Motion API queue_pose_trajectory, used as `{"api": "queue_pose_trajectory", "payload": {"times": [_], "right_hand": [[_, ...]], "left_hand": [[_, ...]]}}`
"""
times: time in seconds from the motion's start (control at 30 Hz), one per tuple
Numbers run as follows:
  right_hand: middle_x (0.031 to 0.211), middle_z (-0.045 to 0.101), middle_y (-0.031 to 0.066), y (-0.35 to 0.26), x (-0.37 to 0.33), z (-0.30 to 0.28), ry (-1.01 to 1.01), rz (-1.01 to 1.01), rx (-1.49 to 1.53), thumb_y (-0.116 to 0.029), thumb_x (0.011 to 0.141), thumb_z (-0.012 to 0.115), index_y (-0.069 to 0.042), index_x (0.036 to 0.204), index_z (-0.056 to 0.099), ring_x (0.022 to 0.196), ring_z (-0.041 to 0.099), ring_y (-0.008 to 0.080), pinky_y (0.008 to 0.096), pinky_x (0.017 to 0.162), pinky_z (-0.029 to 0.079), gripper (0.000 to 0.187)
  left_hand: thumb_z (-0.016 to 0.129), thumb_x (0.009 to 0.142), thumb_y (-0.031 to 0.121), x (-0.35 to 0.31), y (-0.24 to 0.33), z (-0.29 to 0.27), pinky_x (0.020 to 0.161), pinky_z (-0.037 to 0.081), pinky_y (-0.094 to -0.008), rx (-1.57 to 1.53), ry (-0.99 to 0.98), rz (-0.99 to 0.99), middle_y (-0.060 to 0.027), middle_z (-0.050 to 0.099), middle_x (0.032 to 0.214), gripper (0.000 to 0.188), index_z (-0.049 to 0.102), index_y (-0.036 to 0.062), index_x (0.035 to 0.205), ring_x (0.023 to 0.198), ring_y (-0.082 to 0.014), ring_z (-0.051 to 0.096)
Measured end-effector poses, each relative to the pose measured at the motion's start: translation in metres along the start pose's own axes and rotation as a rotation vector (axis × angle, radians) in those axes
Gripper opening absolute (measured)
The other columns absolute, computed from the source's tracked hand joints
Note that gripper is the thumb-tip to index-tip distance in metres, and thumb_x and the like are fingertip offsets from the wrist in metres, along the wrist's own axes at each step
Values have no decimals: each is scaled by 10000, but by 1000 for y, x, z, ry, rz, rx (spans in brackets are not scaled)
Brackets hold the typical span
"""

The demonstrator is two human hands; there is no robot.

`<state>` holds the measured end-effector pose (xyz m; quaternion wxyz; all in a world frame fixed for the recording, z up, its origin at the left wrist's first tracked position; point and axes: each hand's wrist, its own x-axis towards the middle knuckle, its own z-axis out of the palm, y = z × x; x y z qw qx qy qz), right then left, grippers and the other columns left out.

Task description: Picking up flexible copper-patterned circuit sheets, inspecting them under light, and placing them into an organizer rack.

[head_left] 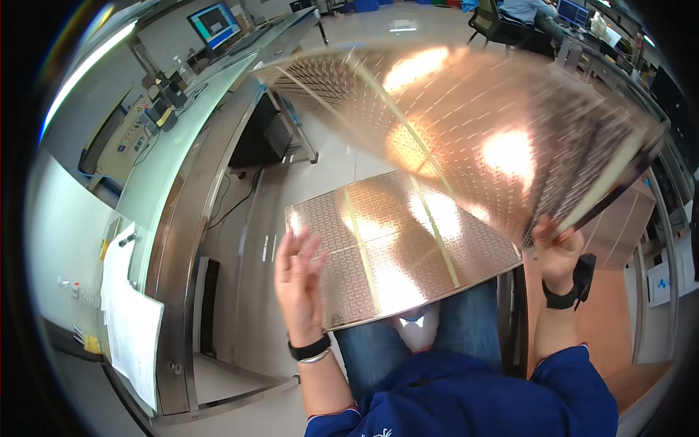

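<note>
Across my lap lies a copper-coloured circuit board panel (386,255), covered in small repeated patterns and crossed by pale strips. My right hand (557,251) pinches the lower right corner of another large copper-coloured circuit board panel (466,124). This second panel is raised and tilted above the far side of the first, curved and smeared by motion. Whether it is a single sheet or several, I cannot tell. Beside the left edge of the lap panel, my left hand (298,280) is up with its fingers apart, holding nothing.
A long glass-topped bench (153,175) runs along my left, with a monitor (215,25) at its far end. White papers (131,320) hang nearer me. On my right are more copper-coloured panels (619,226) beside metal rails (655,269). A seated person (528,9) is far right.
</note>
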<state>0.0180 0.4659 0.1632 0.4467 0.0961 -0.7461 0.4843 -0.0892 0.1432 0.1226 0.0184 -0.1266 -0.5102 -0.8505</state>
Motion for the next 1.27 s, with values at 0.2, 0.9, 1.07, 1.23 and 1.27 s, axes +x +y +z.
{"api": "queue_pose_trajectory", "payload": {"times": [0.2, 0.9, 1.07, 1.23, 1.27], "right_hand": [[1038, 614, 102, -7, -8, 24, -514, -421, -349, -89, 737, 620, -98, 1014, 643, 937, 601, 240, 377, 818, 505, 278], [1205, 528, 134, 50, -76, -7, -566, 212, -458, -155, 880, 482, -54, 1146, 574, 1112, 499, 275, 352, 984, 343, 299], [1211, 516, 112, 93, -77, -25, -209, 694, -108, -200, 959, 378, 10, 1260, 449, 1110, 482, 155, 289, 944, 371, 374], [1246, 491, 107, 103, -81, -32, -108, 1147, 516, -331, 966, 332, -26, 1321, 378, 1115, 481, 158, 253, 938, 379, 470], [1273, 469, 107, 103, -82, -32, -109, 1152, 760, -333, 965, 332, -29, 1327, 368, 1136, 468, 171, 261, 964, 359, 474]], "left_hand": [[402, 944, 302, -14, -26, 7, 967, 387, -410, -73, -125, -143, -174, 401, 1312, 503, 278, 23, 1344, 1179, -289, 438], [436, 925, 113, -15, -76, -25, 953, 387, -312, -327, 104, -368, -96, 442, 1283, 442, 311, 41, 1343, 1146, -182, 453], [422, 929, 112, -17, -75, -24, 894, 455, -329, -443, 108, -387, -99, 481, 1232, 410, 328, 71, 1326, 1082, -194, 513], [420, 928, 118, -17, -79, -22, 831, 516, -348, -543, 142, -412, -115, 510, 1181, 401, 330, 84, 1317, 1016, -222, 562], [420, 928, 118, -16, -83, -18, 831, 516, -348, -551, 133, -420, -115, 510, 1181, 401, 330, 84, 1317, 1016, -222, 562]]}}
